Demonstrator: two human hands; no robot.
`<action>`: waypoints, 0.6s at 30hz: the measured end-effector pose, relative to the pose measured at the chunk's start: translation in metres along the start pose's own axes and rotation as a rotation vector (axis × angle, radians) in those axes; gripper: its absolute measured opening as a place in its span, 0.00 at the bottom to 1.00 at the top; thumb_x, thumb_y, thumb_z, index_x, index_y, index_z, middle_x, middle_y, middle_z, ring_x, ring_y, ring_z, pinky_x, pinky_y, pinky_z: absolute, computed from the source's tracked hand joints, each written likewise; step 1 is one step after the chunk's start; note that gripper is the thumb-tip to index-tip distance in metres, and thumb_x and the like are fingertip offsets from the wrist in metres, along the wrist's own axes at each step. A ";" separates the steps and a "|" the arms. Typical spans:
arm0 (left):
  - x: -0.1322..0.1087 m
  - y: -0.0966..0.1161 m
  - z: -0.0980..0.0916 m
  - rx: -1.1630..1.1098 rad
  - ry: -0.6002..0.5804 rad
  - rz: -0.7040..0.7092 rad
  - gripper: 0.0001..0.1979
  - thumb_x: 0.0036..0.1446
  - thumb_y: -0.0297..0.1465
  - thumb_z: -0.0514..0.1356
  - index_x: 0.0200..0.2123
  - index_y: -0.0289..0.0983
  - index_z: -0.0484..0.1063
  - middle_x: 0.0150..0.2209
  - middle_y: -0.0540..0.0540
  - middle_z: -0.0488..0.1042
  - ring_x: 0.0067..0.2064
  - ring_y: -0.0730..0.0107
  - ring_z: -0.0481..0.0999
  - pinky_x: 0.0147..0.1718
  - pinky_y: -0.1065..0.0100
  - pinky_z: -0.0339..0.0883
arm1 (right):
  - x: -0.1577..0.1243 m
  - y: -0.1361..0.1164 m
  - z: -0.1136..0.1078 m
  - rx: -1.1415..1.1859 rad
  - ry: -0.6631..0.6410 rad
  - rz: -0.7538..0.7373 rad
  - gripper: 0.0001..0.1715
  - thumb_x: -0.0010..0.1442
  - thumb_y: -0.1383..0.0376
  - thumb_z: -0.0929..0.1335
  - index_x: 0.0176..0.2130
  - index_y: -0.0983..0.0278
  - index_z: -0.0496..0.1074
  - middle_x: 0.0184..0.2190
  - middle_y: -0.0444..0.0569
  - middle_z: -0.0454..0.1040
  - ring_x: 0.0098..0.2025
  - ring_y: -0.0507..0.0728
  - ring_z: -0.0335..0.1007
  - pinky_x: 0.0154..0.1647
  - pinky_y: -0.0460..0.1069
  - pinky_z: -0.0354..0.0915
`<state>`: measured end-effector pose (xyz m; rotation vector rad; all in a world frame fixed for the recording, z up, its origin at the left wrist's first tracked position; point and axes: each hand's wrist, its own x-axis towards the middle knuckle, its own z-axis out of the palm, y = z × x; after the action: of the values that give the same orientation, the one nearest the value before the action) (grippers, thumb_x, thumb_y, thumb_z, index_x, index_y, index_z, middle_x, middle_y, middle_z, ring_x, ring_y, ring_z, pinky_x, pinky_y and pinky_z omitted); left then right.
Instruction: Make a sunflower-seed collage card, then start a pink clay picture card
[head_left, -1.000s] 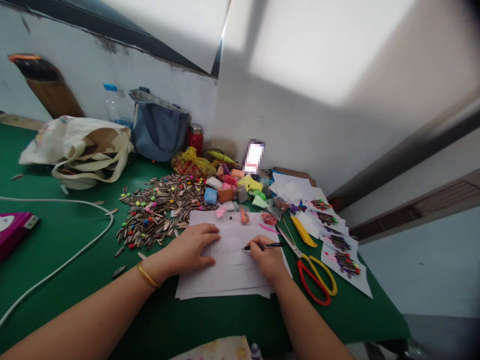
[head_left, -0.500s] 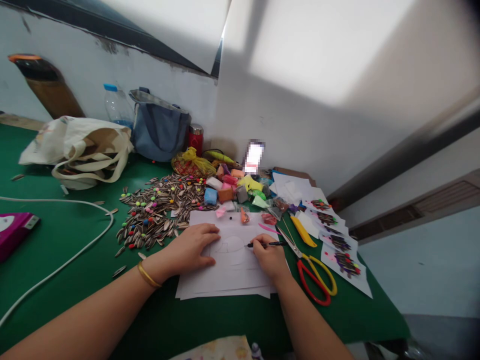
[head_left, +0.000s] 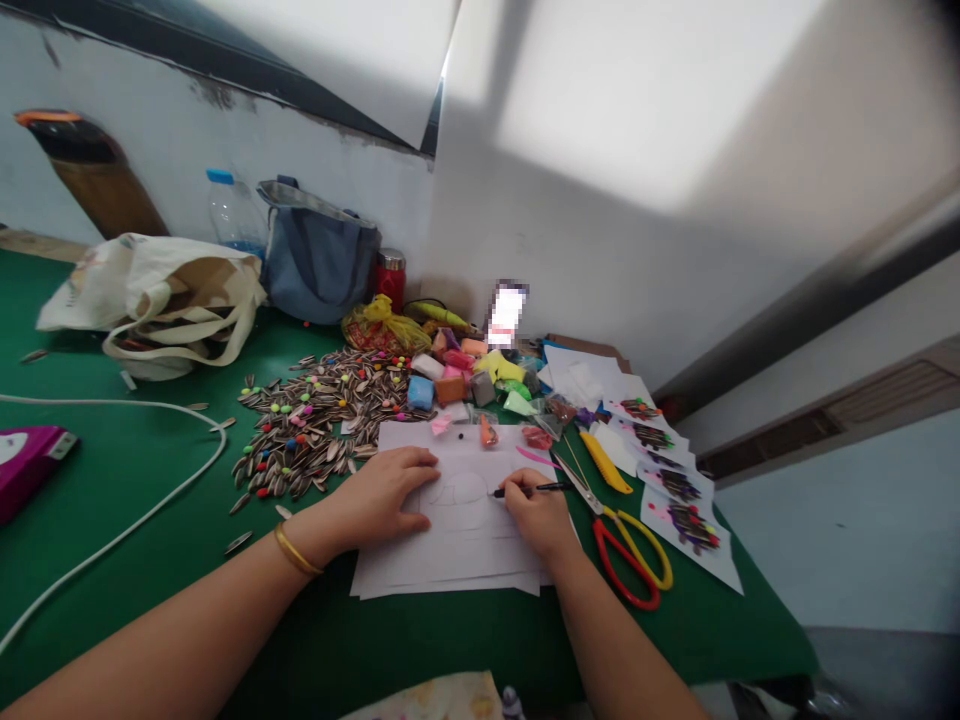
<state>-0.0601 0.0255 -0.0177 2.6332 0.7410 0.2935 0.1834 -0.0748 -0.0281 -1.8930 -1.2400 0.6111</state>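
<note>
A small stack of white paper (head_left: 457, 545) lies on the green table (head_left: 150, 480) in front of me, with faint drawn curves on the top sheet. My left hand (head_left: 379, 495) rests flat on the sheet's left part, fingers spread, holding it down. My right hand (head_left: 536, 515) is closed round a black pen (head_left: 532, 489), whose tip touches the paper near the drawn curves. A gold bangle sits on my left wrist.
Red-and-yellow scissors (head_left: 626, 555) and a yellow knife (head_left: 604, 462) lie right of the paper. Beyond it are a pile of sunflower seeds (head_left: 315, 420), coloured clay blocks (head_left: 457, 375), finished seed pictures (head_left: 679, 490), bags (head_left: 157, 290), a white cable (head_left: 120, 530) and a phone (head_left: 506, 312).
My right hand has shifted the pen tip slightly to the right and up on the paper. My left hand has stayed in place.
</note>
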 end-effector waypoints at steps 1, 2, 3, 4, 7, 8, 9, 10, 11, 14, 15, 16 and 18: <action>0.000 0.000 0.000 0.000 0.000 -0.001 0.30 0.48 0.39 0.68 0.55 0.41 0.72 0.60 0.42 0.69 0.61 0.52 0.66 0.61 0.55 0.59 | 0.000 0.000 0.000 0.002 -0.001 0.002 0.10 0.51 0.64 0.63 0.26 0.61 0.74 0.22 0.44 0.73 0.26 0.56 0.68 0.26 0.47 0.60; 0.000 0.000 0.000 0.001 0.000 -0.001 0.30 0.48 0.39 0.68 0.56 0.41 0.72 0.60 0.42 0.69 0.61 0.52 0.66 0.61 0.55 0.58 | 0.000 0.000 0.000 0.003 -0.003 0.002 0.10 0.51 0.64 0.63 0.26 0.61 0.74 0.22 0.44 0.73 0.26 0.56 0.67 0.25 0.47 0.60; 0.000 0.001 0.000 0.002 -0.001 -0.001 0.30 0.48 0.39 0.68 0.56 0.41 0.72 0.60 0.41 0.68 0.61 0.52 0.66 0.61 0.55 0.58 | 0.000 -0.001 0.000 0.004 -0.003 0.001 0.10 0.51 0.64 0.63 0.26 0.61 0.74 0.22 0.44 0.73 0.26 0.56 0.67 0.25 0.47 0.60; 0.000 0.000 -0.001 0.003 -0.004 -0.002 0.30 0.48 0.39 0.68 0.55 0.41 0.72 0.60 0.41 0.68 0.61 0.52 0.66 0.61 0.55 0.58 | 0.000 -0.001 0.000 0.007 -0.001 -0.001 0.10 0.51 0.64 0.63 0.26 0.61 0.74 0.21 0.44 0.72 0.26 0.55 0.67 0.26 0.47 0.60; 0.001 0.000 -0.001 0.005 -0.010 -0.004 0.30 0.49 0.39 0.68 0.55 0.40 0.72 0.60 0.41 0.68 0.61 0.52 0.66 0.61 0.55 0.58 | -0.002 -0.002 0.000 0.045 0.011 0.000 0.10 0.51 0.63 0.63 0.26 0.61 0.73 0.21 0.44 0.72 0.25 0.55 0.66 0.25 0.47 0.60; 0.001 0.000 -0.001 0.005 -0.009 -0.004 0.30 0.49 0.39 0.68 0.56 0.41 0.72 0.60 0.41 0.68 0.61 0.52 0.66 0.61 0.55 0.58 | -0.003 -0.002 0.000 0.066 0.012 -0.001 0.10 0.52 0.63 0.63 0.26 0.61 0.73 0.21 0.44 0.71 0.25 0.55 0.66 0.25 0.47 0.60; 0.001 0.000 -0.001 0.004 -0.006 -0.002 0.30 0.48 0.39 0.68 0.56 0.41 0.72 0.60 0.41 0.68 0.61 0.52 0.66 0.61 0.55 0.58 | -0.005 -0.003 0.001 0.087 0.007 -0.006 0.10 0.52 0.63 0.63 0.26 0.61 0.73 0.21 0.44 0.71 0.25 0.55 0.66 0.24 0.47 0.60; 0.001 0.000 0.000 0.003 -0.003 0.000 0.30 0.48 0.40 0.68 0.56 0.41 0.72 0.60 0.41 0.68 0.61 0.52 0.66 0.61 0.54 0.58 | -0.006 -0.003 0.003 0.102 -0.005 -0.020 0.10 0.53 0.63 0.63 0.27 0.61 0.73 0.21 0.44 0.71 0.25 0.55 0.66 0.24 0.47 0.60; 0.000 0.000 0.000 0.003 -0.001 0.003 0.30 0.48 0.40 0.68 0.56 0.41 0.72 0.60 0.41 0.68 0.61 0.52 0.66 0.61 0.54 0.58 | -0.008 -0.004 0.004 0.109 -0.022 -0.044 0.10 0.54 0.63 0.63 0.27 0.61 0.73 0.22 0.44 0.72 0.25 0.55 0.67 0.25 0.47 0.61; 0.000 0.000 0.000 -0.001 0.008 0.006 0.29 0.48 0.39 0.68 0.55 0.41 0.72 0.59 0.42 0.69 0.61 0.52 0.67 0.61 0.54 0.59 | -0.013 -0.004 0.010 0.084 -0.082 -0.136 0.10 0.55 0.64 0.64 0.28 0.62 0.73 0.25 0.45 0.74 0.29 0.55 0.69 0.30 0.47 0.64; 0.000 0.000 0.000 -0.004 0.011 0.005 0.29 0.49 0.39 0.68 0.55 0.41 0.72 0.59 0.42 0.69 0.61 0.52 0.67 0.61 0.54 0.58 | -0.014 -0.004 0.012 0.069 -0.095 -0.159 0.10 0.56 0.64 0.64 0.29 0.62 0.74 0.26 0.45 0.75 0.30 0.55 0.70 0.31 0.47 0.64; 0.000 0.000 0.000 -0.007 0.013 0.003 0.29 0.49 0.39 0.67 0.55 0.41 0.72 0.59 0.42 0.69 0.61 0.52 0.67 0.61 0.54 0.58 | -0.014 -0.004 0.013 0.057 -0.105 -0.174 0.10 0.56 0.64 0.64 0.29 0.62 0.74 0.27 0.45 0.75 0.30 0.55 0.70 0.32 0.47 0.64; 0.000 0.000 0.000 -0.013 0.013 0.001 0.28 0.49 0.39 0.67 0.55 0.41 0.72 0.60 0.42 0.69 0.61 0.51 0.67 0.61 0.54 0.59 | -0.015 -0.003 0.014 0.045 -0.114 -0.186 0.10 0.57 0.64 0.64 0.29 0.62 0.74 0.27 0.45 0.75 0.30 0.55 0.70 0.32 0.47 0.64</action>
<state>-0.0599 0.0255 -0.0181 2.6219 0.7392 0.3154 0.1650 -0.0824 -0.0343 -1.7027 -1.4443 0.6481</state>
